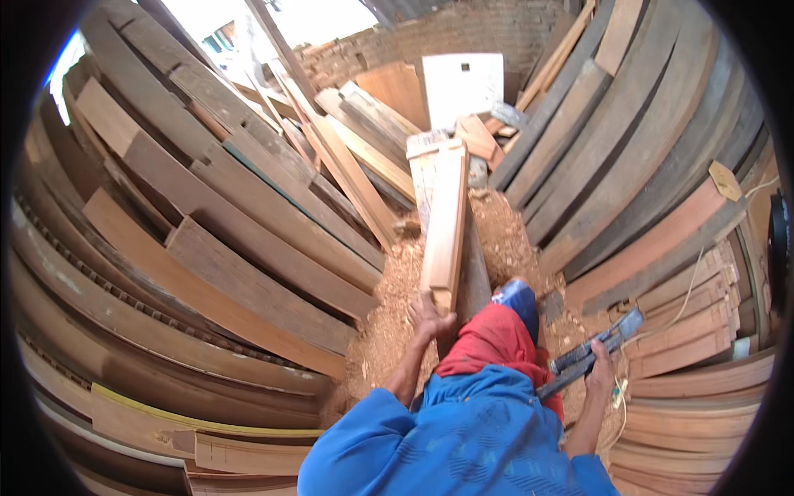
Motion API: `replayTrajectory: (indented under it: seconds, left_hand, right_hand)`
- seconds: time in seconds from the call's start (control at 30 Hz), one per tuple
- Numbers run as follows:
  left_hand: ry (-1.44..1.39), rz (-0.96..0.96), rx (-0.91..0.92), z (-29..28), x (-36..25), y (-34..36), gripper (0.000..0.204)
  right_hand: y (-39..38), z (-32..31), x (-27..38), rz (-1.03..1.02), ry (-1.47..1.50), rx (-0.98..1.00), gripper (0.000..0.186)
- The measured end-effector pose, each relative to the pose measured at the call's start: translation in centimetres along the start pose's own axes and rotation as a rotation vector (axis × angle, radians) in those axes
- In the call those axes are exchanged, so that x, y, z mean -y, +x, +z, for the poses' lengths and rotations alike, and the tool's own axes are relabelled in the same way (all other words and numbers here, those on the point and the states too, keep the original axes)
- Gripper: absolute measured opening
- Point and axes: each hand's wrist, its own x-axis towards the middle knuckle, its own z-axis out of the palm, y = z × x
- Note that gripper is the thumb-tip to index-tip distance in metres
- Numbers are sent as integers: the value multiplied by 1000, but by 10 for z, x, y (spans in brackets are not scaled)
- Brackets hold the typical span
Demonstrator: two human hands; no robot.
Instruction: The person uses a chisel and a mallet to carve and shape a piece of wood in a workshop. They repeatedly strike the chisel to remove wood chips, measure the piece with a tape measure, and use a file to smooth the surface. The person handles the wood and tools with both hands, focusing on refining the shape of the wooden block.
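Note:
A pale brown wooden plank (447,223) lies lengthwise in front of me, its far end raised on a support. My left hand (430,316) is closed around the plank's near end, thumb to the right. Off to my right side, my right hand (599,368) grips a long, flat grey-and-blue tool (597,345) that looks like a hand planer. This tool is held tilted beside my red-clothed leg, apart from the plank. Its underside and the fingers' exact hold are partly hidden.
Long boards (273,240) are stacked along the left, and more dark boards (612,157) lean on the right. Wood shavings (385,331) cover the ground. A white panel (465,91) stands by the brick wall (513,35). A pale cord (691,289) hangs over timber at the right.

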Motion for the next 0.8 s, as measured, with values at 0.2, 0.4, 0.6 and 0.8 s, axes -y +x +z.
replayTrajectory:
  seconds: [0.2, 0.4, 0.6, 0.8]
  left_hand:
    - [-1217, -60, 373, 3, 30, -27, 91]
    - [-1246, -24, 347, -6, 36, -31, 83]
    - [-1178, 17, 300, -14, 18, -40, 73]
    - [-1023, 160, 133, -11, 10, -53, 67]
  right_hand:
    - [-4, 12, 17, 161, -145, -86, 31]
    - [-4, 40, 18, 179, -154, -73, 29]
    - [5, 53, 12, 229, -182, -71, 32]
    - [10, 61, 7, 246, -206, -43, 37]
